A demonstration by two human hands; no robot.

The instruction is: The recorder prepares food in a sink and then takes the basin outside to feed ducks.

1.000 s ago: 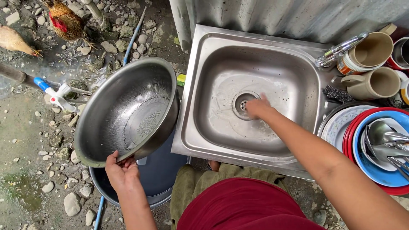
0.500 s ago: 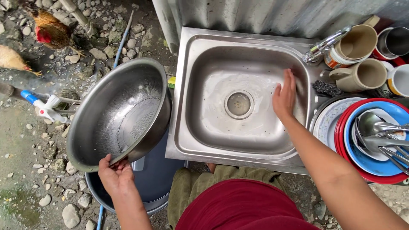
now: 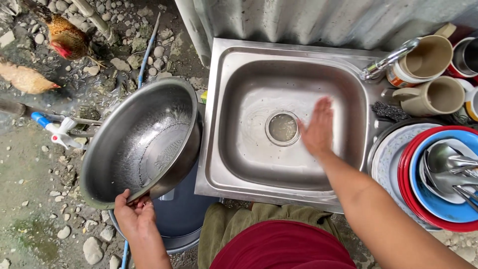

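My left hand (image 3: 132,214) grips the near rim of a large steel basin (image 3: 142,142), tilted and held to the left of the sink. The basin is wet inside and holds no objects. My right hand (image 3: 316,130) lies flat with fingers spread on the wet floor of the steel sink (image 3: 239,164), just right of the drain (image 3: 282,127), which has cloudy water over it.
Under the steel basin sits a dark tub (image 3: 186,214). Right of the sink are stacked plates (image 3: 398,149) with spoons (image 3: 448,167), beige mugs (image 3: 432,97), a scouring pad (image 3: 390,111) and a tap (image 3: 386,62). Two chickens (image 3: 64,37) and a hose valve (image 3: 57,130) are on the stony ground at left.
My right hand slid from the drain to the sink's right wall, then back to beside the drain. The basin stays tilted in my left hand. The chickens shifted a little.
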